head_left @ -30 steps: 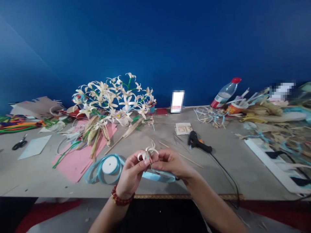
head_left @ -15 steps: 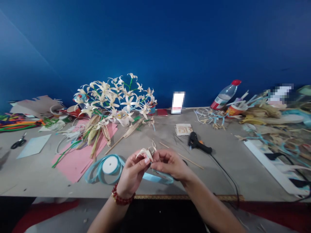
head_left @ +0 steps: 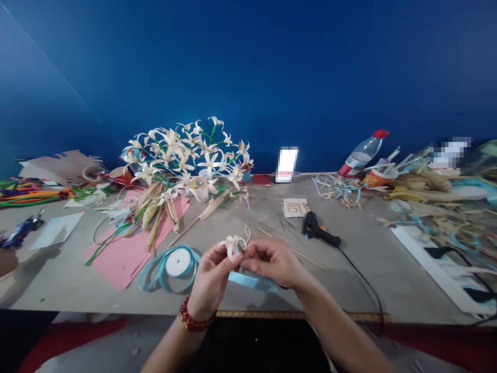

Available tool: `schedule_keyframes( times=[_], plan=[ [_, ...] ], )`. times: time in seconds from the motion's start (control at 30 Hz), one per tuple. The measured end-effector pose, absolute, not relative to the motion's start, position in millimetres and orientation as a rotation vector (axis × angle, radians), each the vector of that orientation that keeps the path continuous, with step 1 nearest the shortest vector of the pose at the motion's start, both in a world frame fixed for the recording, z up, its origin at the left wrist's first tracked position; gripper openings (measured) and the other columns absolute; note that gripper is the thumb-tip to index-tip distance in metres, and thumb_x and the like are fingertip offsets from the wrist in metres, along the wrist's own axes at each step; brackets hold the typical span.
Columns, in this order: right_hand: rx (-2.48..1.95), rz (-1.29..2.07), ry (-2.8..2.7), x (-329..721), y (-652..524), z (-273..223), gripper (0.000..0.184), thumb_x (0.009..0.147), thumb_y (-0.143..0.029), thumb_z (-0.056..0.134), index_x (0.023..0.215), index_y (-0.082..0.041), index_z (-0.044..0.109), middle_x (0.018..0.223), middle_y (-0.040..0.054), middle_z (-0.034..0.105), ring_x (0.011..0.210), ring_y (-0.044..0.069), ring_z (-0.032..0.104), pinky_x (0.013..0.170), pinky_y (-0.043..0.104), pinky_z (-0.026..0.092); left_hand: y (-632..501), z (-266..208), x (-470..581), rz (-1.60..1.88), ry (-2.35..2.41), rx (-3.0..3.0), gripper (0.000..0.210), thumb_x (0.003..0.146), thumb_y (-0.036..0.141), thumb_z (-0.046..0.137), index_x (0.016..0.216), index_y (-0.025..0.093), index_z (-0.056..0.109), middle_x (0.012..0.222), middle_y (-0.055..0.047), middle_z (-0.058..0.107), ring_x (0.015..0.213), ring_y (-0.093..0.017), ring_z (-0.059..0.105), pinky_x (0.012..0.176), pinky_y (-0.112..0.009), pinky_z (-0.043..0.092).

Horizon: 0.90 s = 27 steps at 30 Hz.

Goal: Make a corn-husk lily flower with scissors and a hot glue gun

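Note:
My left hand [head_left: 215, 269] pinches a small cream husk flower [head_left: 233, 245] between thumb and fingers, its curled petals pointing up and outward. Right beside it, the fingertips of my right hand [head_left: 267, 260] are pressed together at the flower's edge. What they hold is too small to make out. A thin pale loop rises between the two hands. Beneath them, a light-blue ribbon [head_left: 252, 281] lies on the table, and its white-centred ribbon roll [head_left: 177, 262] rests left of my left hand.
Husk flowers [head_left: 186, 150] stand at the back over pink paper [head_left: 120, 259]. A black glue gun [head_left: 320, 230] trails its cord to the right, near a white power strip [head_left: 430, 269]. Another person's hand [head_left: 6, 261] is at the left edge by a blue tool [head_left: 19, 231].
The flower has turned in my left hand, so its petals now face the camera more. Another person's hand with a blue tool has come in at the left edge.

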State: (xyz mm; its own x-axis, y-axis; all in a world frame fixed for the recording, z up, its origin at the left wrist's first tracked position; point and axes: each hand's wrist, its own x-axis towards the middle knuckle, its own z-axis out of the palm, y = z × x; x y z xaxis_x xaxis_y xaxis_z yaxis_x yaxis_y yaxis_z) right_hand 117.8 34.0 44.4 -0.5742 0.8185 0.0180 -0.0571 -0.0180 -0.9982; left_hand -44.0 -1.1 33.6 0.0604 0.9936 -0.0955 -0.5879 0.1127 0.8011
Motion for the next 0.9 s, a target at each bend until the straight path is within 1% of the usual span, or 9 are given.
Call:
schedule_keyframes(
  times=[0.17,0.27,0.37,0.47,0.57,0.63,0.77,0.83,0.9],
  plan=[
    [-0.705,1.915,-1.448,119.9,36.6,42.1,0.035,0.077,-0.045,0.078,0.073,-0.016,0.059,0.065,-0.0037,0.052,0.058,0.008,0.042,0.053,0.02,0.032,-2.3,35.0,-44.8,1.284,0.695,0.73,0.017,0.076,0.026,0.079,0.071,0.014,0.068,0.07,-0.001,0.054,0.062,-0.01,0.043,0.059,-0.022,0.035],
    [-0.69,1.95,-1.394,119.5,36.1,38.8,0.035,0.075,-0.044,0.08,0.072,-0.016,0.059,0.064,-0.004,0.053,0.055,0.007,0.041,0.051,0.019,0.031,-1.0,36.4,-46.5,1.242,0.666,0.733,0.016,0.077,0.026,0.078,0.073,0.013,0.069,0.072,0.0,0.053,0.06,-0.008,0.04,0.057,-0.022,0.033],
    [-0.71,1.92,-1.377,118.6,35.2,37.0,0.034,0.075,-0.043,0.08,0.073,-0.017,0.059,0.061,-0.0051,0.05,0.053,0.007,0.038,0.049,0.02,0.029,3.1,38.5,-46.5,1.218,0.647,0.665,0.016,0.076,0.025,0.079,0.074,0.013,0.069,0.074,-0.001,0.055,0.062,-0.008,0.043,0.058,-0.021,0.033],
    [-0.752,1.836,-1.392,118.4,35.1,37.9,0.035,0.076,-0.044,0.079,0.072,-0.018,0.057,0.059,-0.0062,0.045,0.052,0.007,0.034,0.049,0.02,0.026,8.5,39.9,-43.8,1.208,0.602,0.65,0.017,0.075,0.025,0.08,0.074,0.013,0.068,0.075,-0.001,0.056,0.064,-0.009,0.045,0.06,-0.021,0.035],
    [-0.77,1.746,-1.422,119.4,35.6,40.0,0.038,0.077,-0.047,0.076,0.067,-0.019,0.053,0.057,-0.0069,0.04,0.05,0.007,0.029,0.047,0.021,0.024,12.6,39.1,-40.1,1.213,0.579,0.675,0.017,0.076,0.025,0.079,0.074,0.013,0.067,0.073,0.0,0.055,0.064,-0.009,0.044,0.06,-0.02,0.035],
    [-0.803,1.642,-1.47,120.7,35.6,41.0,0.038,0.078,-0.048,0.074,0.066,-0.019,0.053,0.056,-0.0068,0.039,0.049,0.007,0.028,0.046,0.021,0.023,14.1,37.8,-37.7,1.243,0.601,0.714,0.016,0.077,0.024,0.079,0.076,0.014,0.067,0.074,0.0,0.055,0.066,-0.009,0.046,0.062,-0.02,0.036],
    [-0.953,1.342,-1.591,125.9,34.1,40.8,0.029,0.085,-0.043,0.067,0.075,-0.017,0.061,0.059,-0.0036,0.048,0.049,0.008,0.035,0.045,0.021,0.027,17.9,37.5,-33.0,1.324,0.73,0.911,0.016,0.078,0.025,0.078,0.087,0.017,0.066,0.084,-0.001,0.06,0.079,-0.013,0.053,0.075,-0.024,0.043],
    [-1.02,1.194,-1.638,130.1,33.6,39.7,0.026,0.087,-0.041,0.064,0.076,-0.017,0.063,0.06,-0.0025,0.052,0.049,0.009,0.041,0.046,0.021,0.031,22.4,40.0,-30.9,1.344,0.853,1.131,0.015,0.081,0.027,0.075,0.085,0.017,0.065,0.083,-0.001,0.061,0.081,-0.015,0.055,0.079,-0.027,0.043],
    [-1.065,1.061,-1.686,135.4,34.5,37.4,0.024,0.089,-0.038,0.062,0.077,-0.017,0.064,0.059,-0.0019,0.055,0.05,0.01,0.046,0.047,0.021,0.035,29.0,43.8,-28.8,1.361,0.998,1.401,0.016,0.083,0.028,0.072,0.079,0.016,0.063,0.08,-0.002,0.061,0.08,-0.016,0.056,0.079,-0.028,0.044]
  ],
)
